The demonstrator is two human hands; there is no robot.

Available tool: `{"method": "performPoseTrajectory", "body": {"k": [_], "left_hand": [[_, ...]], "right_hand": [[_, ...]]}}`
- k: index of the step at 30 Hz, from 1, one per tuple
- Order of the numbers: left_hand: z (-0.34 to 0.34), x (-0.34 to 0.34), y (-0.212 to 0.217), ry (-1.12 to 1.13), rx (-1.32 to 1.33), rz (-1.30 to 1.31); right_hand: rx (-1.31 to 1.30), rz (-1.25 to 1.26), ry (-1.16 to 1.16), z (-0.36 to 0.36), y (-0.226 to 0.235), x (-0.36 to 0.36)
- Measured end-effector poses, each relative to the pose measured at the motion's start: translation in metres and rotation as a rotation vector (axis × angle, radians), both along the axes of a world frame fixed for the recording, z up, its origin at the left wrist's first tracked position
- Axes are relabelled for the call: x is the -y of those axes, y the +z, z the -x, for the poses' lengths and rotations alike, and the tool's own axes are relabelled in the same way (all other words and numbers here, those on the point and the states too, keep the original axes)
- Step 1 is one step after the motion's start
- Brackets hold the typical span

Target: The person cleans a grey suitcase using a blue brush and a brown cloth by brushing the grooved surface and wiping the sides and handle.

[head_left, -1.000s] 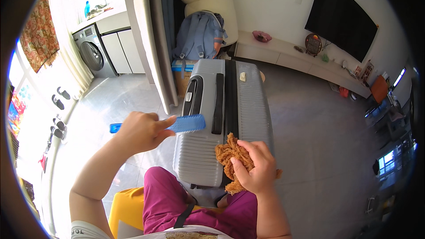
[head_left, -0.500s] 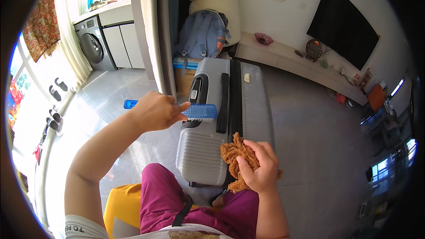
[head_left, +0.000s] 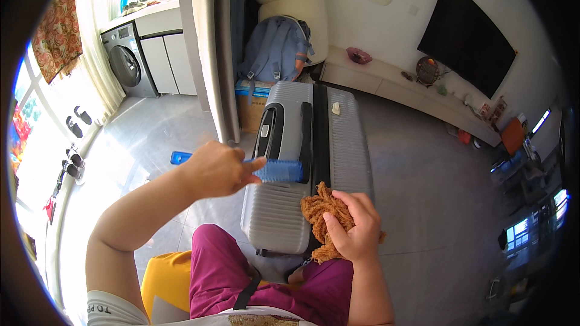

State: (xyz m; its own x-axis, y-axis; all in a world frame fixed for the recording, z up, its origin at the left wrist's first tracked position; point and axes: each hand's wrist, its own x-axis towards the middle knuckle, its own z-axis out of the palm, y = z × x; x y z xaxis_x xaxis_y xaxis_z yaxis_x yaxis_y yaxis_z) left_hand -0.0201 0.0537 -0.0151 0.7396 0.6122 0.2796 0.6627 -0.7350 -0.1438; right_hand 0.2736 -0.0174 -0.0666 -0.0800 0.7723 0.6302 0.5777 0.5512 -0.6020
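Note:
A grey ribbed suitcase [head_left: 275, 217] stands between my knees, with black handles and a dark seam along its middle. My left hand [head_left: 220, 169] is closed round a blue scrubbing brush [head_left: 283, 171], whose head lies over the suitcase's left half, near the long black handle. The brush's handle end pokes out to the left of my wrist. Bunched brown cloth [head_left: 326, 217] is gripped in my right hand [head_left: 356, 226] at the near right part of the suitcase. Whether the bristles touch the shell is hard to tell.
Behind the suitcase, a blue-grey backpack [head_left: 275, 48] rests on a cardboard box [head_left: 251, 111] beside a curtain [head_left: 211, 54]. A low white cabinet [head_left: 386, 81] runs along the right wall under a television [head_left: 468, 36]. Far left is a washing machine [head_left: 127, 60]; slippers [head_left: 74, 127] lie nearer.
My left hand has moved the brush toward me and slightly right over the suitcase. My right hand and the brown cloth have stayed almost in place.

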Motion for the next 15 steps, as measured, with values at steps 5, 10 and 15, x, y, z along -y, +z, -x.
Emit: {"method": "performPoseTrajectory", "body": {"k": [5,10,15], "left_hand": [[-0.007,0.005,-0.006,0.16,-0.03,-0.079],[-0.009,0.017,-0.008,0.183,0.046,-0.009],[-0.01,0.02,-0.008,0.139,0.013,-0.017]], "right_hand": [[0.001,-0.02,-0.009,-0.003,-0.001,-0.002],[-0.014,-0.007,-0.012,-0.002,-0.001,-0.002],[0.003,-0.024,-0.026,-0.003,0.001,0.0]]}}
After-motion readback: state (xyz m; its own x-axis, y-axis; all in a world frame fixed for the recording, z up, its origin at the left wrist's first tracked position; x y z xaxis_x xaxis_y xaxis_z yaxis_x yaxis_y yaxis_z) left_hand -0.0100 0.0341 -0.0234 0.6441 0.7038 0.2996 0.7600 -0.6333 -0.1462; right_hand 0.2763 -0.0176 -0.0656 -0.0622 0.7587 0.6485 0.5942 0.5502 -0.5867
